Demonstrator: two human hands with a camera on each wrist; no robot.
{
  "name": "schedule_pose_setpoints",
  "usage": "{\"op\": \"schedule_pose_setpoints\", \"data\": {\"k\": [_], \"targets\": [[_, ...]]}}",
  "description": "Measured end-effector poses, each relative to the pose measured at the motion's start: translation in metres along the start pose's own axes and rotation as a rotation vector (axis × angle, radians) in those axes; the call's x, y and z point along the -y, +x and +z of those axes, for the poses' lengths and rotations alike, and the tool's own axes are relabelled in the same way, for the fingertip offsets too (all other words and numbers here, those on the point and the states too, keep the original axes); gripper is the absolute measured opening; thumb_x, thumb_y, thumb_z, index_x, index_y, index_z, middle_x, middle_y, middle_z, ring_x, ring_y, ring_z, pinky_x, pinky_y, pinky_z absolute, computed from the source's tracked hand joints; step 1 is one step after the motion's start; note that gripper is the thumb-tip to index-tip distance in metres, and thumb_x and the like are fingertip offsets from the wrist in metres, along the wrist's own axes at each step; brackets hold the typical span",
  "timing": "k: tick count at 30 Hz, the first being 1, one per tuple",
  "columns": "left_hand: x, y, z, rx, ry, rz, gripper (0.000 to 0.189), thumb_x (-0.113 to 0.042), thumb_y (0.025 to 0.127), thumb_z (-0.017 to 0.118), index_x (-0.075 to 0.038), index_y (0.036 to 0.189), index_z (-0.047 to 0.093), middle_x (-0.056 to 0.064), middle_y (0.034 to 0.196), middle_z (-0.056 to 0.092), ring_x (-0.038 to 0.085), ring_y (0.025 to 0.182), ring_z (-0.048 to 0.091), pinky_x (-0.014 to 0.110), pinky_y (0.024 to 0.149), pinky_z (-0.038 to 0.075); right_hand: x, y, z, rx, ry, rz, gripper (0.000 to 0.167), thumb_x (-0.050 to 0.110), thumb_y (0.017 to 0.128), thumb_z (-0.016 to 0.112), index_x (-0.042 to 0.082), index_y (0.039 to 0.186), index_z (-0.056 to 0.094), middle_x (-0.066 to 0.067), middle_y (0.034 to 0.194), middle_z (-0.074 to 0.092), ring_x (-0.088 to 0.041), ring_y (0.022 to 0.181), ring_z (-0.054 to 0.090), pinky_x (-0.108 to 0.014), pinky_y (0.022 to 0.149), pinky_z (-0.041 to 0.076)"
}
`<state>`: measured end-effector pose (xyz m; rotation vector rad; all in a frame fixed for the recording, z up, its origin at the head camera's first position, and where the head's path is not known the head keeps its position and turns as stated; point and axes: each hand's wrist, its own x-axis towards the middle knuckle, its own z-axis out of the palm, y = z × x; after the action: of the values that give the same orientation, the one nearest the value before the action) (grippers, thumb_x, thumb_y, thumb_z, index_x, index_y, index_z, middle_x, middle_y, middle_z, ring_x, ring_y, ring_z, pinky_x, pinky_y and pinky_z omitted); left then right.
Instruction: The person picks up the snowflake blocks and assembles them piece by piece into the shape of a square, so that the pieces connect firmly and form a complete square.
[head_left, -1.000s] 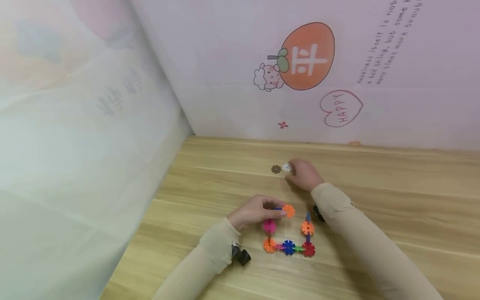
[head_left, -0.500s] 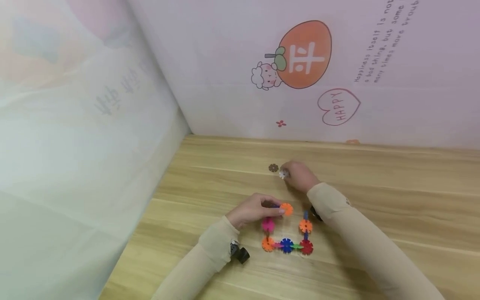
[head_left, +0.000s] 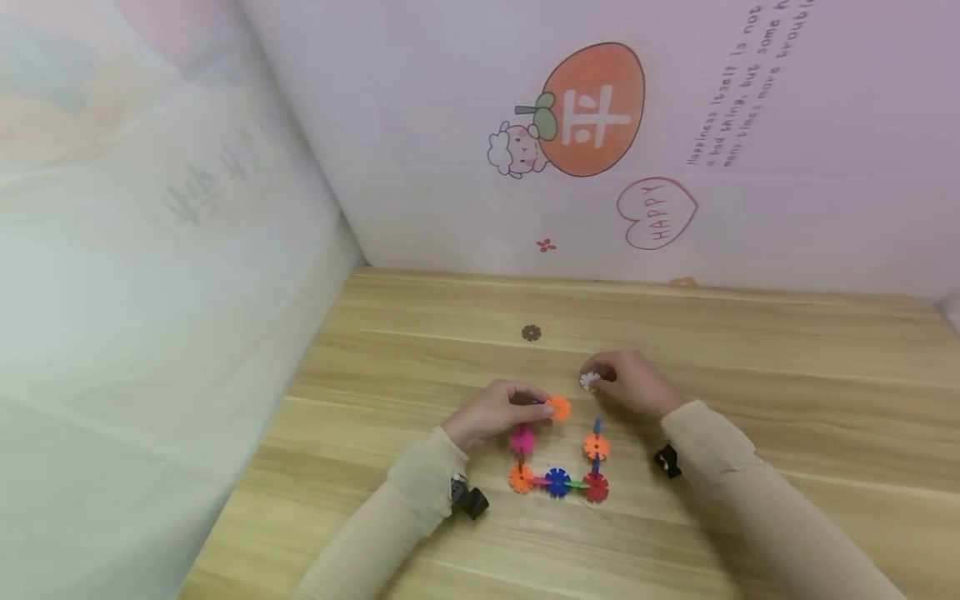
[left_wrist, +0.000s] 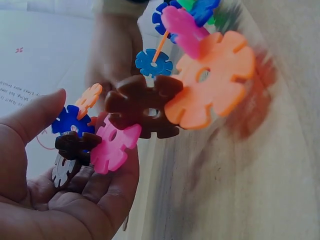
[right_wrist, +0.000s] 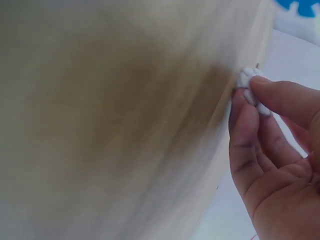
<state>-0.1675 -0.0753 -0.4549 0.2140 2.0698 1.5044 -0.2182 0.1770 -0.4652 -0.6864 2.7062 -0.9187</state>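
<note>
My left hand [head_left: 498,410] holds one end of a chain of slotted plastic snowflake discs, between thumb and fingers. The chain bends in an open square, with a blue disc [head_left: 557,483] and red disc [head_left: 597,487] on its near side. An orange disc [head_left: 558,407] sticks out past the left fingertips. In the left wrist view, a grey disc [left_wrist: 63,172], a dark blue disc [left_wrist: 70,120] and a pink disc [left_wrist: 115,150] lie by the fingers. My right hand [head_left: 633,382] pinches a loose white snowflake disc [right_wrist: 250,82] above the chain's free right end.
A loose brown disc [head_left: 531,332] lies farther back on the wooden table [head_left: 420,333]. Printed cloth walls [head_left: 450,208] stand behind and at the left. Each wrist carries a small black camera [head_left: 474,503].
My right hand has drawn the white disc away from the brown one, toward the chain and off the table spot where it lay. The left hand keeps its hold on the chain.
</note>
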Motion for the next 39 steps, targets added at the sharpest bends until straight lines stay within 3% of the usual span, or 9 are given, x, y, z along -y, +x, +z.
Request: {"op": "schedule_pose_setpoints", "data": {"k": [6, 14, 22, 34, 39], "targets": [[0.003, 0.001, -0.003, -0.009, 0.008, -0.021, 0.026, -0.032, 0.091, 0.071, -0.015, 0.111, 0.072, 0.001, 0.102, 0.075, 0.013, 0.096, 0.067, 0.036, 0.099, 0.05, 0.001, -0.027, 0.005, -0.023, 0.08, 0.026, 0.02, 0.014, 0.09, 0.071, 0.01, 0.11, 0.071, -0.002, 0.097, 0.075, -0.018, 0.09, 0.069, -0.043, 0.085, 0.058], [0.005, 0.002, -0.003, -0.014, -0.006, -0.045, 0.026, -0.032, 0.091, 0.071, -0.014, 0.11, 0.073, 0.001, 0.103, 0.074, 0.015, 0.094, 0.066, 0.032, 0.092, 0.051, 0.018, -0.045, 0.011, -0.069, 0.153, 0.029, 0.011, 0.021, 0.09, 0.073, 0.019, 0.101, 0.074, 0.006, 0.093, 0.075, -0.009, 0.085, 0.066, -0.026, 0.076, 0.056], [0.005, 0.003, -0.001, 0.0, -0.025, -0.036, 0.027, -0.031, 0.092, 0.07, -0.011, 0.111, 0.073, 0.006, 0.102, 0.075, 0.017, 0.09, 0.068, 0.028, 0.084, 0.053, 0.03, -0.05, 0.017, -0.181, 0.092, -0.128, 0.012, 0.012, 0.087, 0.075, 0.015, 0.099, 0.076, 0.004, 0.09, 0.076, -0.005, 0.078, 0.068, -0.022, 0.071, 0.058], [0.001, 0.004, 0.0, 0.014, -0.033, -0.045, 0.029, -0.031, 0.092, 0.07, -0.011, 0.113, 0.072, 0.005, 0.101, 0.076, 0.017, 0.094, 0.071, 0.034, 0.096, 0.053, 0.034, -0.054, 0.021, -0.26, 0.021, -0.28, 0.014, 0.008, 0.082, 0.079, 0.014, 0.094, 0.075, 0.007, 0.085, 0.075, 0.001, 0.071, 0.064, -0.02, 0.064, 0.057], [0.001, 0.003, 0.001, 0.024, -0.047, -0.05, 0.03, -0.031, 0.091, 0.071, -0.011, 0.113, 0.072, 0.005, 0.102, 0.076, 0.017, 0.097, 0.071, 0.036, 0.1, 0.051, 0.036, -0.055, 0.022, -0.268, 0.002, -0.299, 0.015, 0.006, 0.081, 0.08, 0.014, 0.094, 0.076, 0.004, 0.085, 0.076, 0.0, 0.069, 0.065, -0.018, 0.06, 0.055]]}}
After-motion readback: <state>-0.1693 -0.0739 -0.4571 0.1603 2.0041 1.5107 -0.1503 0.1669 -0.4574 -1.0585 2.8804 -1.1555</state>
